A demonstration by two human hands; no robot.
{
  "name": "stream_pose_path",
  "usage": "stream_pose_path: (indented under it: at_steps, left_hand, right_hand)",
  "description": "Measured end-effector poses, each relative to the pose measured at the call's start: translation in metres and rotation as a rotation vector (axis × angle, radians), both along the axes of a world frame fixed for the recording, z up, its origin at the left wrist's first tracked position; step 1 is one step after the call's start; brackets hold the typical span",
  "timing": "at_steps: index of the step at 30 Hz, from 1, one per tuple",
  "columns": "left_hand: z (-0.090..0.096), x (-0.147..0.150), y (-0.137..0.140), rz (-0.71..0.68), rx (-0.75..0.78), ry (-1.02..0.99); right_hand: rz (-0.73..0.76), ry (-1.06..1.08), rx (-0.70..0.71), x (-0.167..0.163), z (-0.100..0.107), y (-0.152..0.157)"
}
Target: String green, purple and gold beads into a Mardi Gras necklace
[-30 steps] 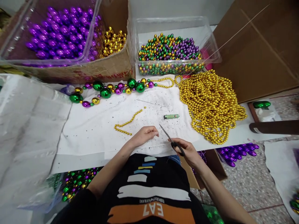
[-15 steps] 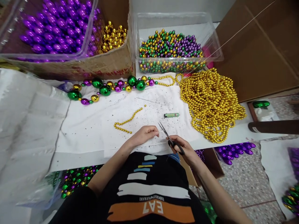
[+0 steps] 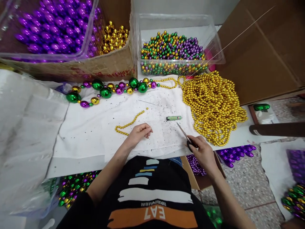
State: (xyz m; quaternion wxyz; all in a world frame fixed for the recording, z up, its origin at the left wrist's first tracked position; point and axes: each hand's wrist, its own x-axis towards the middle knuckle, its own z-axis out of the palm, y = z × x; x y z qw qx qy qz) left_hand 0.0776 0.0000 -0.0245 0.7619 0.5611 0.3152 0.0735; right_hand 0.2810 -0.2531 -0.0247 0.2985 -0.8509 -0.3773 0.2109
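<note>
My right hand (image 3: 202, 151) grips a pair of black-handled scissors (image 3: 184, 133) at the near right of the white cloth, with the blades pointing away and to the left. My left hand (image 3: 140, 132) is closed above the cloth; whatever its fingers pinch, if anything, is too small to see. Just beyond that hand lies a short strand of gold beads (image 3: 130, 123), bent in a V, with one loose bead off its end. A green lighter (image 3: 173, 118) rests past the scissor tips. Farther back, a thin needle-like piece (image 3: 152, 103) lies on the cloth.
A necklace of large beads (image 3: 105, 92) stretches along the back, beside a heap of gold bead strings (image 3: 214, 108). Behind stand a clear bin of mixed beads (image 3: 181, 62) and a cardboard box (image 3: 95, 68). A thread (image 3: 238, 36) runs up to the right.
My right hand has moved right with the scissors, away from my left hand. My left hand has shifted slightly left, and the two are now farther apart.
</note>
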Motion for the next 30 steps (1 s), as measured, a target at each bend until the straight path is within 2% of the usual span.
stream_pose_path:
  at_steps: [3, 5, 9, 13, 15, 17, 19, 21, 22, 24, 27, 29, 30]
  left_hand:
    - [0.003, 0.001, 0.004, 0.065, 0.008, -0.045]
    - [0.004, 0.002, 0.005, 0.121, -0.025, -0.062]
    - [0.004, 0.005, 0.008, 0.255, -0.244, -0.097]
    - [0.006, 0.003, 0.011, 0.305, -0.364, -0.152]
    - [0.008, 0.002, 0.012, 0.311, -0.386, -0.16]
    - [0.01, 0.002, 0.012, 0.315, -0.4, -0.157]
    - [0.012, 0.002, 0.012, 0.312, -0.409, -0.153]
    - [0.015, 0.003, 0.011, 0.31, -0.412, -0.162]
    - [0.016, 0.004, 0.01, 0.31, -0.411, -0.171]
    - [0.02, 0.003, 0.01, 0.31, -0.409, -0.185]
    - [0.023, 0.0, 0.011, 0.32, -0.398, -0.184]
    - [0.022, -0.002, 0.011, 0.332, -0.39, -0.185]
    - [0.021, -0.002, 0.012, 0.335, -0.389, -0.192]
  right_hand:
    - [0.078, -0.324, -0.16, 0.01, -0.004, -0.008]
    - [0.075, -0.434, -0.239, 0.015, -0.009, -0.007]
    - [0.134, -0.402, -0.389, 0.028, -0.01, 0.003]
    - [0.242, -0.358, -0.58, 0.04, 0.008, 0.015]
    - [0.245, -0.385, -0.62, 0.039, 0.019, 0.027]
    - [0.226, -0.42, -0.548, 0.028, 0.024, 0.047]
    - [0.229, -0.422, -0.359, 0.008, 0.021, 0.076]
    - [0.282, -0.373, -0.132, -0.015, 0.01, 0.109]
    - [0.307, -0.354, -0.075, -0.026, 0.002, 0.124]
    - [0.322, -0.331, -0.059, -0.042, -0.012, 0.15]
    - [0.274, -0.247, -0.019, -0.048, -0.021, 0.165]
    - [0.157, -0.053, 0.119, -0.046, -0.014, 0.162]
    - [0.114, 0.115, 0.198, -0.046, -0.007, 0.158]
